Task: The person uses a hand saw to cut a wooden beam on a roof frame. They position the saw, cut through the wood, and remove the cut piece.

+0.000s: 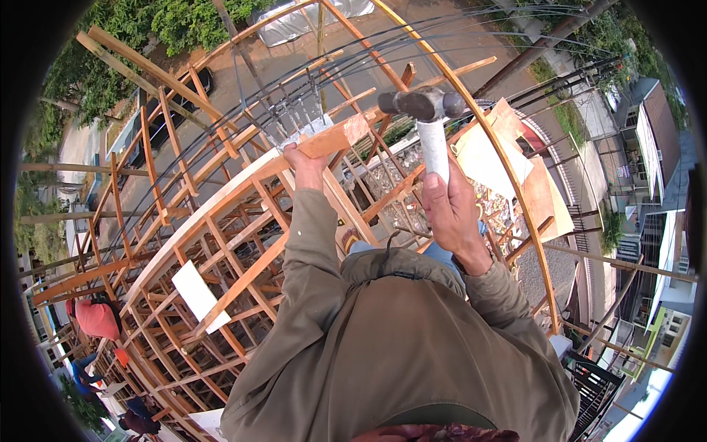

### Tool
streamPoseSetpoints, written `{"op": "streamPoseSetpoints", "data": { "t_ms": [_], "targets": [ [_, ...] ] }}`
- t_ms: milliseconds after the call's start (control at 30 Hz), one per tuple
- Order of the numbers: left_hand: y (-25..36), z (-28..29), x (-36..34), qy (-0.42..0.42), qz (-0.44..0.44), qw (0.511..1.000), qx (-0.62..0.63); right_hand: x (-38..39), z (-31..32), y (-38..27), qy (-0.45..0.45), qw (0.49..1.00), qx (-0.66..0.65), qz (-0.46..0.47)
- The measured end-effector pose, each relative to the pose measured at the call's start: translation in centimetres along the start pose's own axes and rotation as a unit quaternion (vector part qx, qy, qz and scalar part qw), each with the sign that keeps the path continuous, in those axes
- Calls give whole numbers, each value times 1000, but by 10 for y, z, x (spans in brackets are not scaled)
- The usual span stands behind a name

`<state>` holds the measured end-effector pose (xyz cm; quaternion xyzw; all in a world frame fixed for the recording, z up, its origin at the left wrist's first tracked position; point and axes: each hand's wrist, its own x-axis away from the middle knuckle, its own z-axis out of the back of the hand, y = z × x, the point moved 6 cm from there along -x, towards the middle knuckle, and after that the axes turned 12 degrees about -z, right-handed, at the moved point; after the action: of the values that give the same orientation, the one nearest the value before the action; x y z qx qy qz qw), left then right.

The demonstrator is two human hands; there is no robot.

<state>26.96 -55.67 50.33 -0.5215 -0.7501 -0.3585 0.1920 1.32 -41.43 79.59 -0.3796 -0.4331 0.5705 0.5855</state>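
Note:
My right hand [454, 214] grips a hammer [433, 144] by its pale, whitish handle. Its dark, worn metal head is raised to the right of a short reddish wooden board [335, 138], apart from it. Around the near left end of that board my left hand [305, 166] is closed, with some fingers hidden behind the wood. The board lies against the top of a pale curved timber beam [213, 197] of the frame. Just beyond it stand several upright metal rods [298, 110].
Wooden framing [221, 258] spreads below and left, with open gaps. A thin curved strip [501, 147] arches at right, near plywood sheets [549, 191]. Overhead cables [456, 40] cross beyond my hands. A white panel [199, 295] lies on the frame. Other people, one in a red shirt [96, 318], are lower left.

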Motion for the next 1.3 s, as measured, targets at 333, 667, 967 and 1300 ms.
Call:
{"op": "streamPoseSetpoints", "data": {
  "t_ms": [333,667,967,1300],
  "targets": [
    [4,-15,20,-42,5,999,-5,-22,-25,53,-77,994,57,-52],
    [-4,-5,8,-69,13,997,-42,1,-34,55,-55,992,110,10],
    [-8,-35,40,-60,14,994,-94,4,10,31,9,994,-99,33],
    [-35,-31,10,-47,5,992,-114,3,16,43,60,990,-121,35]
  ]
}}
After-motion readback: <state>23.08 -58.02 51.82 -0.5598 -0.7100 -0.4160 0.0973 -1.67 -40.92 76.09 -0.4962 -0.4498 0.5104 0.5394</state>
